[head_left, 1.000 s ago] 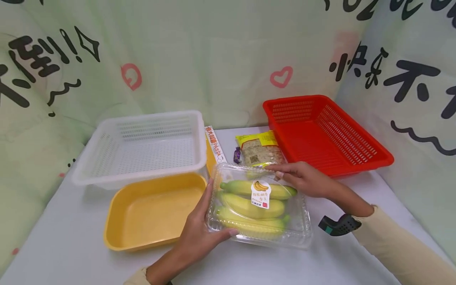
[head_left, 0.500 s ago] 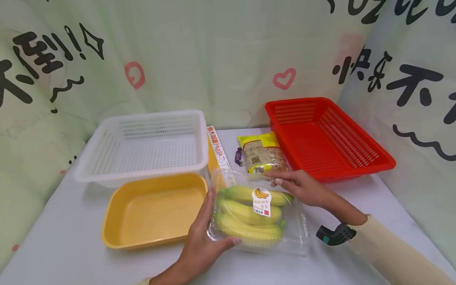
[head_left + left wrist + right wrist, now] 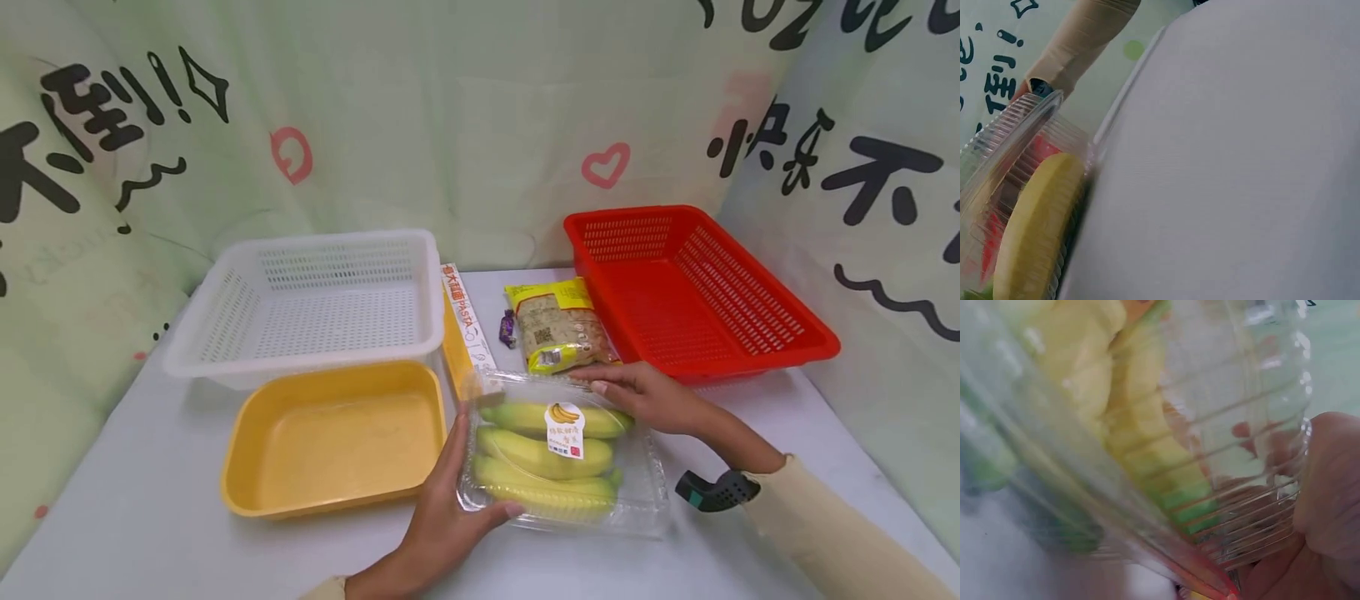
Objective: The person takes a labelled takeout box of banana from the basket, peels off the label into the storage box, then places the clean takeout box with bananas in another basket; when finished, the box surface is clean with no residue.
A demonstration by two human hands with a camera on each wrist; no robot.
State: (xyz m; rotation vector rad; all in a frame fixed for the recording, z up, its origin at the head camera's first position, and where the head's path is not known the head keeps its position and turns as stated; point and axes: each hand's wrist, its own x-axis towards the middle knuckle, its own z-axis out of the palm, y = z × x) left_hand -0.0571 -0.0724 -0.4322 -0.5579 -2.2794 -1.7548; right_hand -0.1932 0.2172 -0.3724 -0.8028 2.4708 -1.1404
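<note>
A clear plastic clamshell box (image 3: 641, 504) of bananas (image 3: 543, 457) sits low over the front middle of the white table, a white banana label on its lid. My left hand (image 3: 450, 512) grips its left side, thumb across the front corner and fingers along the edge. At the far right corner, my right hand (image 3: 656, 402) pinches the rim between thumb and fingers. Through the ribbed wall in the right wrist view, parts of the right hand (image 3: 1335, 494) show. One banana (image 3: 1038, 231) lies close behind the plastic in the left wrist view; the left hand is out of sight there.
Left of the box stand a yellow tray (image 3: 330, 442) and a white basket (image 3: 337, 325). A pasta box (image 3: 468, 333), a small purple-wrapped item (image 3: 507, 330) and a yellow-topped bag (image 3: 562, 325) lie behind it. A red basket (image 3: 690, 292) stands at the back right.
The box of bananas, held in both hands, has come down and slightly nearer, uncovering more of the yellow-topped bag and pasta box behind it. Both hands keep their hold.
</note>
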